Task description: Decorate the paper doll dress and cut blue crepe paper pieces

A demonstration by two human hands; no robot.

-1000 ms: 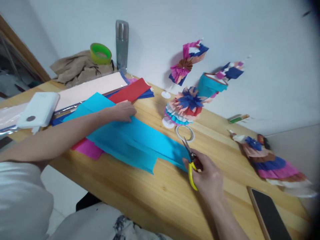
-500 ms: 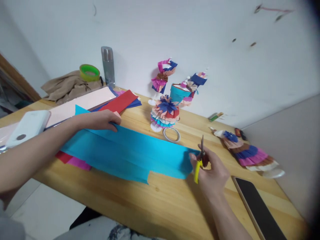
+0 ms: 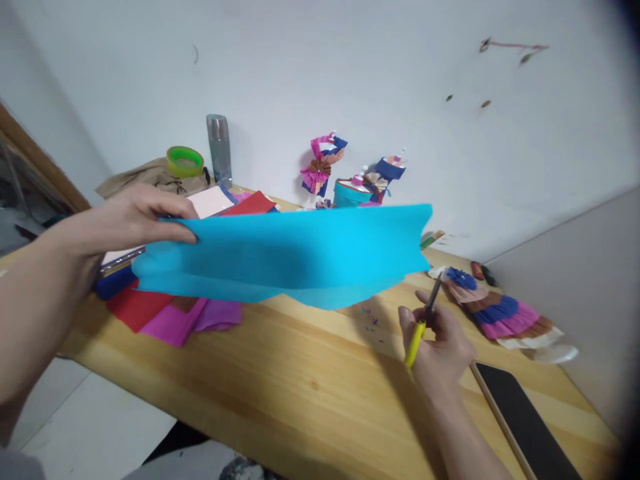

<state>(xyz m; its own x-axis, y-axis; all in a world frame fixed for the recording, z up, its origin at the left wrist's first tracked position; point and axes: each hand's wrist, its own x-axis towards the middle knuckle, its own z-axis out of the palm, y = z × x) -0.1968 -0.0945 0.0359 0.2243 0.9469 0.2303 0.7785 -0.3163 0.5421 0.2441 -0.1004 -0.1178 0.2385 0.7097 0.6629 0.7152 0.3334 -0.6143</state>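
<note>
"Up off the wooden table [image 3: 300, 400] has come the blue sheet [image 3: 300, 247]; half a second ago it lay along the tabletop. Where is it exactly?"

"In the air above the table, stretched sideways. Its right end hangs free, the edge curving inward."

"And lying around it?"

"Biggest is a tiered paper dress [image 3: 505, 310], on its side at the right, in bands of pink, brown, blue and magenta. Under the sheet's left part, magenta paper [image 3: 175, 323] overlaps red paper [image 3: 133, 307]. Then a dark-screened phone [image 3: 525, 413], near the right wrist."

"How are the hands?"

"The left hand [image 3: 145, 213] pinches the sheet's upper edge near its left end, thumb in front. The right hand [image 3: 443, 343] is apart from the sheet, fingers curled around yellow-handled scissors [image 3: 416, 343], blades tipped upward. I can't tell which fingers sit in the loops."

"Anything smaller?"

"A green tape roll [image 3: 185, 162] on tan cloth [image 3: 150, 179] by the wall, and tiny colored scraps [image 3: 370, 320] on the table between sheet and scissors."
</note>
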